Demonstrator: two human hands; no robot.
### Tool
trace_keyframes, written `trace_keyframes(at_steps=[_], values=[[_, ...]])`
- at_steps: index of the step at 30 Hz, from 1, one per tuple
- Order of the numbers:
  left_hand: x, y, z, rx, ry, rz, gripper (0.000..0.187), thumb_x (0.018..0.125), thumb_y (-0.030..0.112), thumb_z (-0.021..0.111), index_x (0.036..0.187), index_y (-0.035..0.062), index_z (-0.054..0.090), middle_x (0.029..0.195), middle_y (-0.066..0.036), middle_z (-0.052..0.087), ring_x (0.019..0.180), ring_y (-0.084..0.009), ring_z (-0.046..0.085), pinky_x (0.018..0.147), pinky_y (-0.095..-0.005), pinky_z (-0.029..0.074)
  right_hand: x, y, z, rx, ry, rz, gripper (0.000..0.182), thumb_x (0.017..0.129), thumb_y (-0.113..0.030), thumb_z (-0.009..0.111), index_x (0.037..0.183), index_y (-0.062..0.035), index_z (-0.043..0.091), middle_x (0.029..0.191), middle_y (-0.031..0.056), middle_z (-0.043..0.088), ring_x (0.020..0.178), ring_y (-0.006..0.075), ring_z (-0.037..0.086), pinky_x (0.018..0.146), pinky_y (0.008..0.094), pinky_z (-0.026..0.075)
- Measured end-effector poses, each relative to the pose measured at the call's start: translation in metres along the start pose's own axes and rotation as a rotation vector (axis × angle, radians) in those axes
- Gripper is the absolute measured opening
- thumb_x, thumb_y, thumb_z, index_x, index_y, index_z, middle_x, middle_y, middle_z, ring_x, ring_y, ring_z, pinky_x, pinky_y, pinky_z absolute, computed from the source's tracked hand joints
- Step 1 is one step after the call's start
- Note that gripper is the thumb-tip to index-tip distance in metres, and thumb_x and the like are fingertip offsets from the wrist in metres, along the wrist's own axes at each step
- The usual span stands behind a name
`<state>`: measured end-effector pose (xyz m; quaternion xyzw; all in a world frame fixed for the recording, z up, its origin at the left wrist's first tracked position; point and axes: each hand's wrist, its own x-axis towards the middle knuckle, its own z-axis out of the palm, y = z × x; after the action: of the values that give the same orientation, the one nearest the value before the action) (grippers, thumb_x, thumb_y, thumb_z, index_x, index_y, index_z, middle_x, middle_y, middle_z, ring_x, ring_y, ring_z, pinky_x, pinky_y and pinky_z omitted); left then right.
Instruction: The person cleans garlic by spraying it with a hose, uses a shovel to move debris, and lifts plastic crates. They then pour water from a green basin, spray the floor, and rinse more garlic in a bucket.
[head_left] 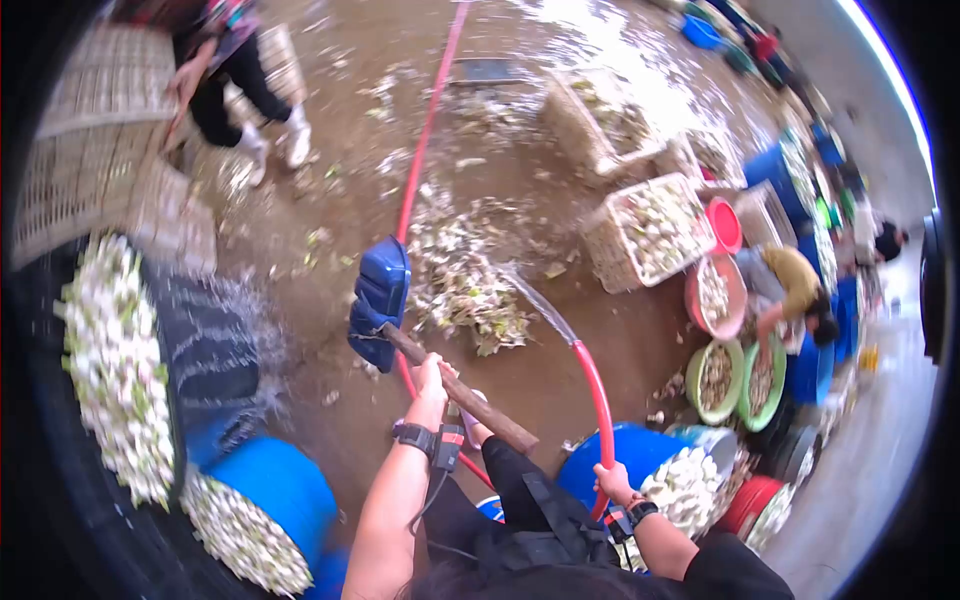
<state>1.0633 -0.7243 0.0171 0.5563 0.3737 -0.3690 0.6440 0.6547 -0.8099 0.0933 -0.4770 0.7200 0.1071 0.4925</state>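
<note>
My left hand (pixel 430 380) is closed around the wooden handle of a shovel (pixel 378 300) with a blue plastic head, held off the floor. In my right hand (pixel 614 484) is a red hose (pixel 598 400), gripped below its clear end. Water runs from that end toward a heap of pale vegetable scraps (pixel 465 290) on the wet brown floor. The shovel's head is left of this heap. Black wrist bands with small devices are on both my wrists.
Blue barrels (pixel 275 495) and a black tub (pixel 110 370) hold white vegetables at left. Crates (pixel 650 232), basins (pixel 763 385) and a bending person (pixel 795 275) are at right. Another person (pixel 235 75) stands by stacked crates (pixel 95 150). A red hose line crosses the floor.
</note>
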Motion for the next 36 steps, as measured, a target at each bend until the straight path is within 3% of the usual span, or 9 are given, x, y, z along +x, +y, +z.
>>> trace_keyframes(at_steps=[6,11,20,25,28,31,33,35,36], values=[[0.007,-0.020,0.116,0.321,-0.158,0.109,0.013,0.070,0.009,0.056,0.064,0.0022,0.047,0.054,-0.008,0.050,0.041,-0.0183,0.050,0.040,-0.0297,0.046,-0.006,0.051,0.007,-0.007,0.067,0.087,0.023,0.070,-0.022,0.057,0.079,-0.0006,0.055,0.057,0.0077,0.056,0.048,0.0167,0.058,0.047,0.0305,0.047],[0.042,-0.058,0.167,0.646,-0.190,0.234,0.012,0.069,0.009,0.058,0.070,-0.0013,0.051,0.054,-0.008,0.052,0.042,-0.0167,0.052,0.039,-0.0278,0.044,-0.009,0.094,0.017,-0.087,0.132,0.109,0.029,0.067,-0.024,0.061,0.082,0.0011,0.057,0.076,0.0224,0.060,0.079,0.0367,0.060,0.068,0.0419,0.046],[0.110,-0.074,0.268,0.855,-0.513,0.545,0.042,0.071,0.029,0.069,0.087,-0.0039,0.049,0.077,-0.012,0.058,0.066,-0.0189,0.059,0.053,-0.0328,0.047,-0.018,0.081,0.025,-0.213,0.139,0.016,0.026,0.068,-0.021,0.062,0.081,0.0004,0.057,0.074,0.0208,0.060,0.075,0.0355,0.060,0.066,0.0408,0.046],[0.071,-0.120,0.185,0.969,-0.783,0.271,0.074,0.075,0.031,0.065,0.125,-0.0092,0.027,0.117,-0.024,0.046,0.108,-0.0267,0.047,0.089,-0.0345,0.039,-0.033,0.071,0.026,-0.214,0.060,-0.018,0.026,0.067,-0.018,0.062,0.083,0.0017,0.057,0.073,0.0211,0.060,0.074,0.0346,0.060,0.065,0.0405,0.046],[-0.004,-0.098,0.101,1.319,-0.587,0.377,0.051,0.074,0.033,0.060,0.107,-0.0047,0.049,0.103,-0.021,0.057,0.096,-0.0293,0.056,0.081,-0.0366,0.044,-0.029,0.071,0.034,-0.307,-0.011,-0.175,0.025,0.068,-0.017,0.059,0.084,0.0026,0.057,0.072,0.0202,0.060,0.072,0.0335,0.061,0.063,0.0397,0.047],[0.019,-0.145,0.000,1.209,-0.339,0.367,0.055,0.072,0.039,0.062,0.105,-0.0038,0.050,0.105,-0.021,0.056,0.099,-0.0301,0.054,0.081,-0.0368,0.044,-0.042,0.026,0.037,-0.392,-0.120,-0.280,0.026,0.069,-0.017,0.059,0.085,0.0030,0.056,0.071,0.0207,0.060,0.071,0.0339,0.061,0.063,0.0397,0.047],[0.057,-0.169,-0.055,1.009,-0.508,0.276,0.053,0.072,0.040,0.063,0.101,-0.0026,0.051,0.101,-0.019,0.057,0.093,-0.0277,0.055,0.078,-0.0359,0.044,-0.059,-0.010,0.040,-0.421,-0.165,-0.325,0.027,0.069,-0.018,0.058,0.085,0.0032,0.056,0.071,0.0211,0.060,0.071,0.0343,0.061,0.063,0.0398,0.048],[-0.015,-0.099,-0.071,0.967,-0.493,0.081,0.053,0.079,0.043,0.058,0.111,0.0029,0.047,0.100,-0.011,0.056,0.088,-0.0143,0.052,0.071,-0.0328,0.044,-0.076,-0.038,0.052,-0.559,-0.277,-0.354,0.028,0.069,-0.020,0.059,0.085,0.0032,0.054,0.074,0.0230,0.060,0.073,0.0366,0.060,0.066,0.0416,0.049],[-0.027,-0.087,-0.087,0.858,-0.418,0.008,0.055,0.079,0.045,0.057,0.116,0.0058,0.044,0.111,-0.012,0.052,0.100,-0.0187,0.049,0.073,-0.0385,0.044,-0.081,-0.044,0.060,-0.581,-0.274,-0.389,0.028,0.069,-0.020,0.059,0.085,0.0032,0.054,0.074,0.0230,0.060,0.073,0.0366,0.060,0.066,0.0416,0.049]])
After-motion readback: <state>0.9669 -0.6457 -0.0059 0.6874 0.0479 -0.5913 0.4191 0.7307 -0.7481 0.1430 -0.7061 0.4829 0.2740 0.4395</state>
